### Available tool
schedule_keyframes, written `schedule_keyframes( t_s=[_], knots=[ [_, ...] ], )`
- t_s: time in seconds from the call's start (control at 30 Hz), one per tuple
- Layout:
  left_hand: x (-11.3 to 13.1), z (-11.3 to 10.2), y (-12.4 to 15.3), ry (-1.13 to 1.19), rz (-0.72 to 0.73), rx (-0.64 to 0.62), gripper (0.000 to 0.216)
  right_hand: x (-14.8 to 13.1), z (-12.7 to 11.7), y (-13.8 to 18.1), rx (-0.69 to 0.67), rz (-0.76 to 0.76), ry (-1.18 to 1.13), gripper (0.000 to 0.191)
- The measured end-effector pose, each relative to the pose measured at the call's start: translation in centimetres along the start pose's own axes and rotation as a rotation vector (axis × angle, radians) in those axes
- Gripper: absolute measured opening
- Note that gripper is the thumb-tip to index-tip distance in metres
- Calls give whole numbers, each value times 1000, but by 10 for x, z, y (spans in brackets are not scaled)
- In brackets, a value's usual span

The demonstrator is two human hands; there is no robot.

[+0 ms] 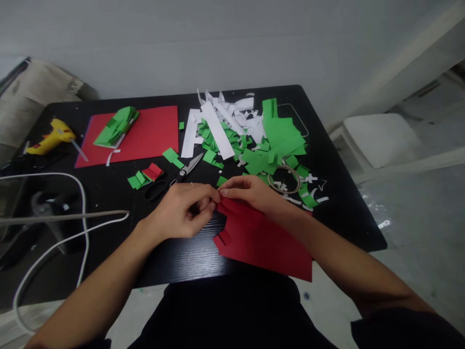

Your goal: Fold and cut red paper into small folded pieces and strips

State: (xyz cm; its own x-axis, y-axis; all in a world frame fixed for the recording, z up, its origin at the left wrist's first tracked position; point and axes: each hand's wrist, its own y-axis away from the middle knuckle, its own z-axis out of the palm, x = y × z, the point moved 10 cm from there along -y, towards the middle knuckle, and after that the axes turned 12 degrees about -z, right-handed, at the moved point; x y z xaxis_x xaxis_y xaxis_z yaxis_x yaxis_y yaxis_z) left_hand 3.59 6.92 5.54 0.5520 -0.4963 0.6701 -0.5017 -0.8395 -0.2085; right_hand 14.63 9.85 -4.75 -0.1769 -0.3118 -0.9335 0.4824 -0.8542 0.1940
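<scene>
A sheet of red paper (265, 240) with a notched left edge lies near the front of the black table, partly under my right forearm. My right hand (245, 191) pinches its upper left corner between thumb and fingers. Meeting it there, my left hand (187, 208) has thumb and fingertips closed at the same corner; the fingers hide the exact spot of contact. A small folded red flap (222, 238) stands out on the sheet's left edge. Scissors (181, 174) with black handles lie just beyond my left hand, blades pointing away to the right.
Green paper scraps (283, 135) and white strips (218, 128) pile up beyond my hands. A tape roll (285, 180) lies right. Back left are a red sheet (156, 133), a folded green bundle (118, 127) and a yellow glue gun (54, 137). A white cable (82, 194) loops at left.
</scene>
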Motion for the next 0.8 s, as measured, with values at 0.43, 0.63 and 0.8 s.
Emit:
schedule_keyframes(
  t_s=[0.43, 0.63, 0.8],
  knots=[
    [-38, 16, -6, -28, -409, -25, 47, -20, -12, 2, 173, -170, 170, 10],
    [-47, 19, -4, 56, -536, -47, 29, -26, -12, 1, 169, -242, 224, 9],
    [-48, 18, -4, 43, -556, -38, 20, -29, -7, 1, 143, -283, 240, 7]
  ],
)
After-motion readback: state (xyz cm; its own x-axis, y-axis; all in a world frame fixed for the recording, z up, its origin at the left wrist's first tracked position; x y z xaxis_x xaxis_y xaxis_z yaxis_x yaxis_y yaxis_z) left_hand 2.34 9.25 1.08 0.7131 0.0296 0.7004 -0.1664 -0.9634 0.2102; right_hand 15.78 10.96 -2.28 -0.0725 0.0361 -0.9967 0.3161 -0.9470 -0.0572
